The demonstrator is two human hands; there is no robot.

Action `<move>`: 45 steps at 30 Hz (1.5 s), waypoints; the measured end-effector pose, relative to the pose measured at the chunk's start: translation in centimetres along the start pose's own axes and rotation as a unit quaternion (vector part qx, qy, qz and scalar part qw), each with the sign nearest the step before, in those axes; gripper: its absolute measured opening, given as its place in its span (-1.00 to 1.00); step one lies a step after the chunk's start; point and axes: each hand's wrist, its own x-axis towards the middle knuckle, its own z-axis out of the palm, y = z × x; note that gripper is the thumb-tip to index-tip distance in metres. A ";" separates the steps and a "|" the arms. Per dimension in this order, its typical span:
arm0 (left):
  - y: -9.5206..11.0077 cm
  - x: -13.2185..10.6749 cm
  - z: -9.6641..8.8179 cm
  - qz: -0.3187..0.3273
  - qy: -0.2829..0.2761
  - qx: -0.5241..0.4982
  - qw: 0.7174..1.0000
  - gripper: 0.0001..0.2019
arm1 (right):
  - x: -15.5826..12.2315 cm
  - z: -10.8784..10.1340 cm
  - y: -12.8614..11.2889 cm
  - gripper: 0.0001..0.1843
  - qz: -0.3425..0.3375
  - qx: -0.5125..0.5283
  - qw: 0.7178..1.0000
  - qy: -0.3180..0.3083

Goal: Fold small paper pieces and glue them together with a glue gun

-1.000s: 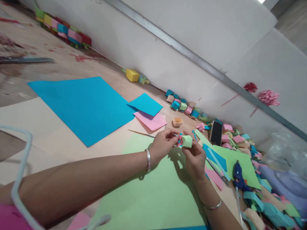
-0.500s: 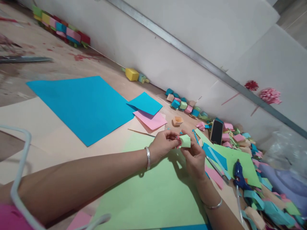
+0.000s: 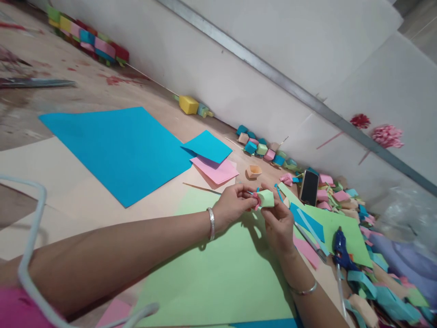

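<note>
Both hands meet above a large light green sheet (image 3: pixel 211 278). Between them is a small light green folded paper piece (image 3: pixel 266 198) with a pink curled paper part (image 3: pixel 256 200) on its left side. My left hand (image 3: pixel 235 202) pinches the pink part, fingers closed. My right hand (image 3: pixel 280 223) grips the green piece from the right with thumb and fingers. A bit of blue shows behind the fingertips; what it belongs to is hidden. Just beyond the hands stands a small open peach paper box (image 3: pixel 253 171).
Blue sheet (image 3: pixel 119 155), folded blue card (image 3: pixel 208 148) and pink card (image 3: pixel 215 171) lie left and ahead. On the right are a phone (image 3: pixel 309 187), scissors (image 3: pixel 310 239), a blue glue gun (image 3: pixel 341 248) and heaped paper boxes (image 3: pixel 392 303). A white wall (image 3: pixel 218 73) runs behind.
The small green piece has turned slightly and shifted a little right, showing more of the pink part. My right hand has moved slightly right with it. The rest looks the same.
</note>
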 end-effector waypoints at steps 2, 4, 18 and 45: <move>0.0 0.0 0.0 -0.007 0.004 -0.002 1.000 -0.78 | 0.1 -0.1 0.1 -0.85 0.000 0.002 1.000 0.001; 0.1 0.0 0.0 -0.014 0.008 -0.004 1.000 -0.81 | 0.1 -0.2 0.1 -0.86 -0.005 -0.001 1.000 0.003; 0.1 -0.1 -0.2 -0.058 0.005 -0.031 0.998 -0.88 | 0.4 -0.2 0.0 -0.95 -0.087 -0.091 0.992 0.004; -0.1 -0.4 -0.5 -0.033 -0.003 0.002 0.999 -0.85 | 0.6 -0.2 -0.2 -0.92 -0.089 -0.090 0.992 -0.004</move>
